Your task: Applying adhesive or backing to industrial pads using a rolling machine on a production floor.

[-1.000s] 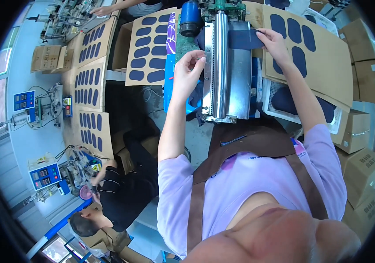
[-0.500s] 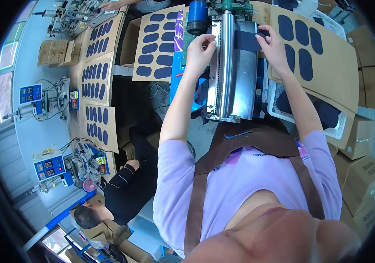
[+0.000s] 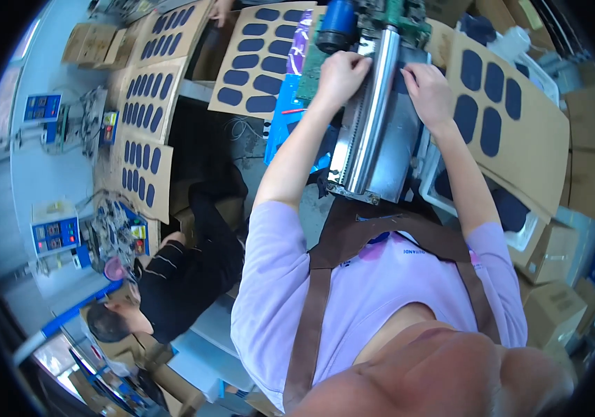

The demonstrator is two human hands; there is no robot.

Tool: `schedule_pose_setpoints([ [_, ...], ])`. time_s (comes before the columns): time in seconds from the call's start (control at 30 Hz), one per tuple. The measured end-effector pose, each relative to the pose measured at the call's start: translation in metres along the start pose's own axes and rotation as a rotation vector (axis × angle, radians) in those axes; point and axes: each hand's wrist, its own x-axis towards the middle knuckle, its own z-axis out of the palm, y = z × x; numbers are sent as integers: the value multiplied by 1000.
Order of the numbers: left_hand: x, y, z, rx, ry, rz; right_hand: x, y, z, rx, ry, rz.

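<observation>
A roller machine with a long shiny steel roller (image 3: 375,115) and a flat metal plate (image 3: 396,149) stands in front of me. My left hand (image 3: 344,76) is on the roller's left side, thumb and fingers pinched together; what they hold, if anything, is hidden. On the other side, my right hand (image 3: 428,95) is closed over the plate, fingertips at a dark fabric piece (image 3: 400,82) by the roller. Most of that piece is covered by the hand or roller.
Cardboard sheets with rows of dark oval pads lie at left (image 3: 231,90) and right (image 3: 541,132). A white basket (image 3: 438,193) with dark pieces stands beside the machine. A blue motor (image 3: 337,26) sits at its far end. Another person in black (image 3: 186,285) works at left.
The view has turned, so the machine looks tilted. My right hand has come closer to the roller, and much less of the dark piece shows. My left hand stays at the roller's left.
</observation>
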Motion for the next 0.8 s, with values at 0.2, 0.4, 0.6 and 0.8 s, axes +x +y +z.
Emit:
schedule_pose_setpoints([
  [0.2, 8, -12, -5, -75, -59, -14, 6, -8, -8, 116, -202, 72],
  [0.4, 18, -23, -2, -116, -97, 22, -3, -13, -25, 162, -245, 253],
  [0.6, 6, -17, -8, -81, 254, 150, -16, -21, -54, 389, -188, 240],
  [0.8, -10, 5, -17, 111, 461, 270, -18, -40, -66, 644, -263, 434],
])
